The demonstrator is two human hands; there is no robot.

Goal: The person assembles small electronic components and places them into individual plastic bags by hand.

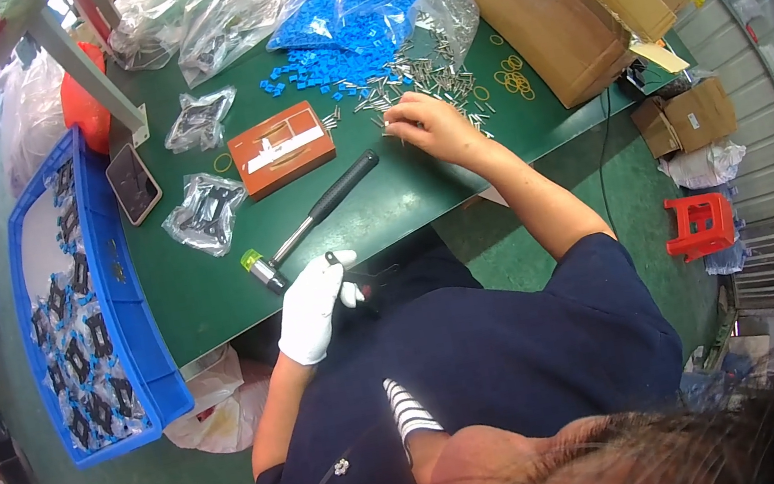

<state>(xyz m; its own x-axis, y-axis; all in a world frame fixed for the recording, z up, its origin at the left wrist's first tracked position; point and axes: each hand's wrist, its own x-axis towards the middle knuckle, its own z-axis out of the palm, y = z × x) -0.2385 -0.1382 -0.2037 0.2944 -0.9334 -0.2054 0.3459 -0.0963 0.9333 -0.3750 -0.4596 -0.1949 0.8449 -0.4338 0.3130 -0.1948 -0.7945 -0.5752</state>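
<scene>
My left hand, in a white glove, is closed around a dark part close to my body; its shape is mostly hidden. My bare right hand reaches over the bench with fingertips pinched together at the edge of a pile of small metal pins. Whether a pin is between those fingers is too small to tell. Between my hands lies a mallet with a black grip and a yellow-green tip. Left of it sits a reddish-brown block with a white fixture on top.
Loose blue plastic pieces spill from a clear bag behind the pins. Bagged black parts, a phone and a blue crate of similar parts are at left. A cardboard box and rubber bands lie right; a red stool stands beyond.
</scene>
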